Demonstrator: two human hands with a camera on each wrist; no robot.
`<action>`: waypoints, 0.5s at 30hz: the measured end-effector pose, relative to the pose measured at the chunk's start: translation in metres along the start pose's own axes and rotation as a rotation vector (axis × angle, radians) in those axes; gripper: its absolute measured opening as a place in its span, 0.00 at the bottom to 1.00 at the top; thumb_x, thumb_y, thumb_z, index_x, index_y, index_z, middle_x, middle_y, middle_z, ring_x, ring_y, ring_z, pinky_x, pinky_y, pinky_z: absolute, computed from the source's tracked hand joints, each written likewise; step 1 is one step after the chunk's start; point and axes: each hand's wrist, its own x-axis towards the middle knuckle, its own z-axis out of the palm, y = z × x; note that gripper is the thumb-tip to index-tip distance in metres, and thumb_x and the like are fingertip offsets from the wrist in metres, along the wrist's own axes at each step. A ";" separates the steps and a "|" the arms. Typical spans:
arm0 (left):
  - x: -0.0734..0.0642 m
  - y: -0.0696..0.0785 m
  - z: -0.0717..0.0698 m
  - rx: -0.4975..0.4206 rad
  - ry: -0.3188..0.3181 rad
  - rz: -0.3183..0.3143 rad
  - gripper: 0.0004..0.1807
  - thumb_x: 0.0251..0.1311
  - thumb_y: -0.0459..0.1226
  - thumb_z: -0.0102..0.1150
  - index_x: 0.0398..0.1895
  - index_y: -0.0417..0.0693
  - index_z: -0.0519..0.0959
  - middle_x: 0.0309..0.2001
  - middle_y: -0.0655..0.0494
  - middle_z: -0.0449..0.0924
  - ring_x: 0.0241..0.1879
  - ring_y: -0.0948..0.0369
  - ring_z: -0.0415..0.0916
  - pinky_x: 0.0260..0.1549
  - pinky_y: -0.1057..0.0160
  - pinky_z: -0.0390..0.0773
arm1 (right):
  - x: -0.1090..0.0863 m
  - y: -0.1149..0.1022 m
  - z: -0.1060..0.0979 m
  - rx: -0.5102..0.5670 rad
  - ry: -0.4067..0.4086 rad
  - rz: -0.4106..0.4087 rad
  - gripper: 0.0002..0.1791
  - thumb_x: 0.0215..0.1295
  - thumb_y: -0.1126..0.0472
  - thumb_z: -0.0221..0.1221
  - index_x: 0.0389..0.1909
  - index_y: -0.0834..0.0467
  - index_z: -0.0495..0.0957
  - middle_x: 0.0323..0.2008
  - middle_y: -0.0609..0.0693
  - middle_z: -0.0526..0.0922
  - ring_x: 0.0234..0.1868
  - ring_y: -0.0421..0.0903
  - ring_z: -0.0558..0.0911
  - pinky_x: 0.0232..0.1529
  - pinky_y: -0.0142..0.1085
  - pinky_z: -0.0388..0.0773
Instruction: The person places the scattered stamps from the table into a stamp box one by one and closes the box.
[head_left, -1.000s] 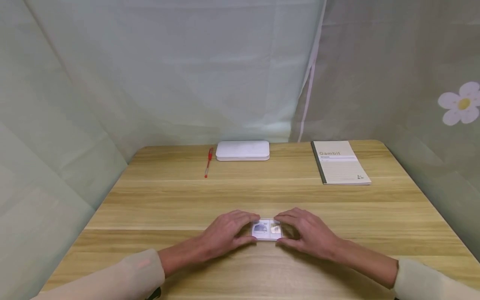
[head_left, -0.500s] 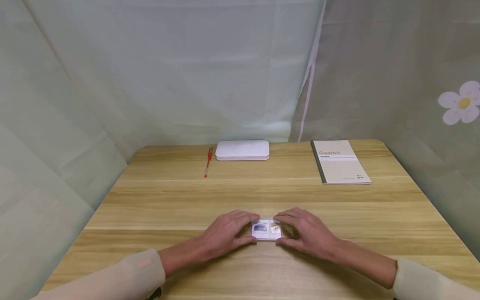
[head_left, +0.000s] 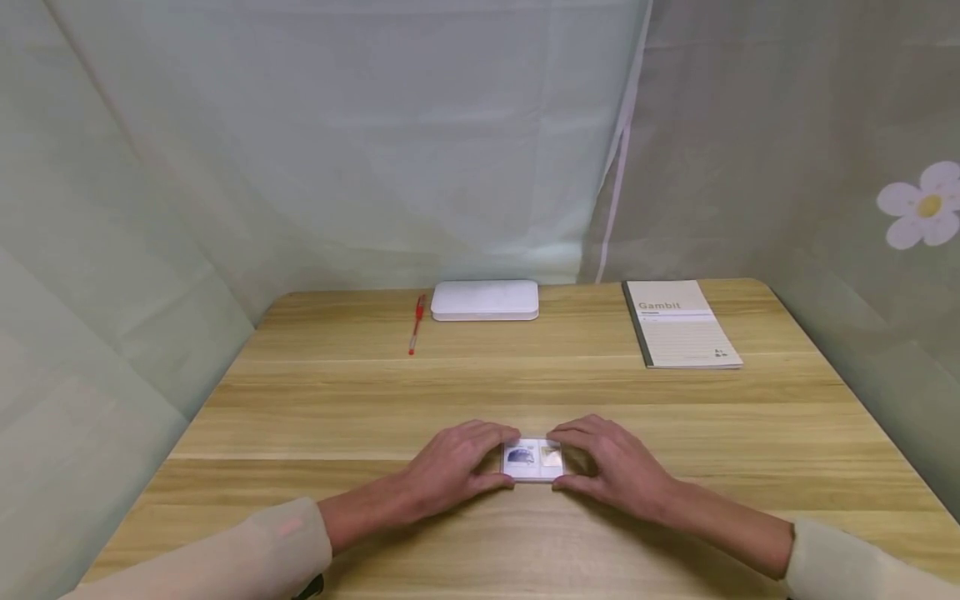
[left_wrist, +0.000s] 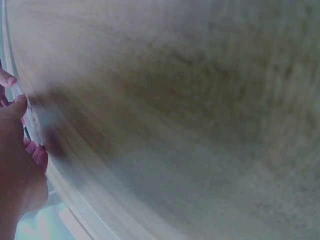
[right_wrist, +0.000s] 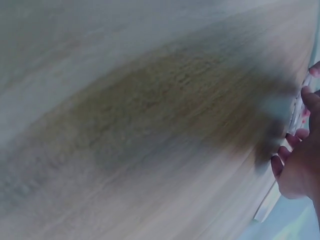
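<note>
A small flat rectangular case [head_left: 532,461] with a clear, shiny top lies near the middle front of the table. Under its top show a dark bluish picture on the left and a yellowish one on the right. My left hand [head_left: 459,465] grips its left end, thumb at the near edge and fingers at the far edge. Mirroring it, my right hand [head_left: 613,465] pinches the right end the same way. Both hands appear at the outer margins of the wrist views, the left hand [left_wrist: 20,145] and the right hand [right_wrist: 300,155], with the case mostly hidden there.
Farther back on the wooden table [head_left: 360,408] lie a red pen [head_left: 417,325], a white flat box [head_left: 485,301] and a notebook [head_left: 681,325] marked "Gambit". Hanging cloth [head_left: 375,150] closes off the back and both sides.
</note>
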 end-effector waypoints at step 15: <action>-0.005 0.000 -0.001 -0.070 0.056 0.034 0.29 0.65 0.47 0.74 0.66 0.46 0.80 0.63 0.55 0.84 0.64 0.58 0.80 0.66 0.55 0.79 | -0.004 -0.001 -0.001 0.112 0.067 0.047 0.28 0.58 0.55 0.79 0.59 0.56 0.85 0.57 0.47 0.86 0.57 0.47 0.84 0.59 0.51 0.83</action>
